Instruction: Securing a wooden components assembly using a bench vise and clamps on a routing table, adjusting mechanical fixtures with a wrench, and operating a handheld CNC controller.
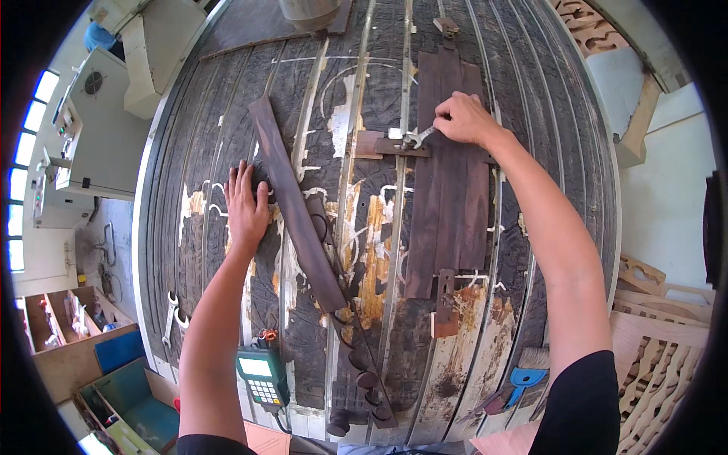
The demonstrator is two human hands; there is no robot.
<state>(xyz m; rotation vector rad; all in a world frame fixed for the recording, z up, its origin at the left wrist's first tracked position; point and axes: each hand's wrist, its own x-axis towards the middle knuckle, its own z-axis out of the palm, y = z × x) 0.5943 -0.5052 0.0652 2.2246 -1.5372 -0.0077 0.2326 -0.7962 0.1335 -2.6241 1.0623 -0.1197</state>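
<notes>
In my right hand (466, 120) is a wrench (419, 139), its head on the bolt of a clamp bar (402, 149). That bar reaches from a small wood block (369, 144) onto the left edge of several dark boards (447, 205) lying side by side. My left hand (247, 205) rests flat with fingers spread on the worn bed (205, 250), holding nothing. Just right of it, a loose dark board (294, 205) lies at a slant. Another clamp (445, 292) with a wood block (444, 324) presses the near end of the boards; one more clamp (447, 27) sits at the far end.
A handheld controller (262, 377) with a lit screen lies near the front edge. Two wrenches (171, 318) lie at left, a blue brush (525, 377) at front right. Dark round-ended pieces (368, 379) lie near front centre. Open wooden boxes (76, 326) stand left; cut wood parts (660, 371) right.
</notes>
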